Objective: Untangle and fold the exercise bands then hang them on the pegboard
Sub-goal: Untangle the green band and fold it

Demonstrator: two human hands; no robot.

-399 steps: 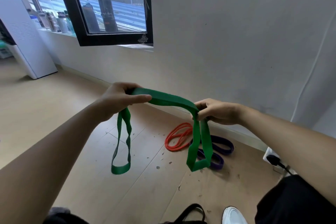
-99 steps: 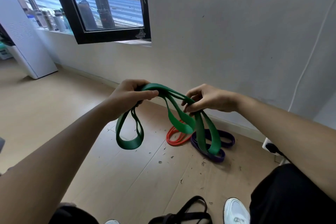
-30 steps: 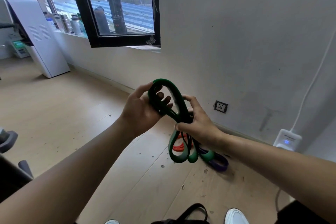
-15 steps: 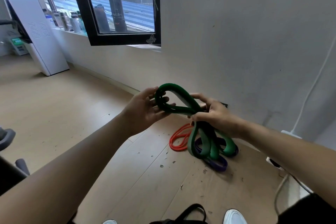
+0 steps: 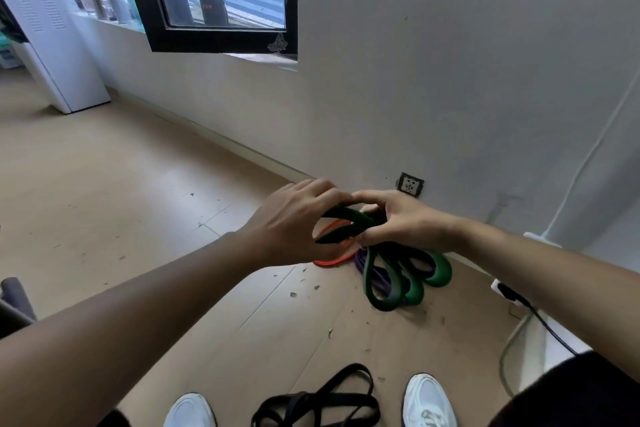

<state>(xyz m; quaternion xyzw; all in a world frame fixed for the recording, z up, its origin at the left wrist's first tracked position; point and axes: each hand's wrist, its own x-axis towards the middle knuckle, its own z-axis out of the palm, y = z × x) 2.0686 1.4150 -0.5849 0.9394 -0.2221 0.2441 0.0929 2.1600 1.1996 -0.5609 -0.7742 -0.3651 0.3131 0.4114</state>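
Green band (image 5: 415,291) now bunched into loops.
Left grip (image 5: 294,222) has turned over the top; right grip (image 5: 405,222) clamps the bundle. Both holding band, fold nearly done.

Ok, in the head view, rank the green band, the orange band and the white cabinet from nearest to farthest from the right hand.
1. green band: gripped in the right hand itself.
2. orange band: lying on the floor, below and slightly left.
3. white cabinet: far off at the left edge of the view.

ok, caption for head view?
Left hand and right hand grip the looped green band; orange band, purple band on floor.
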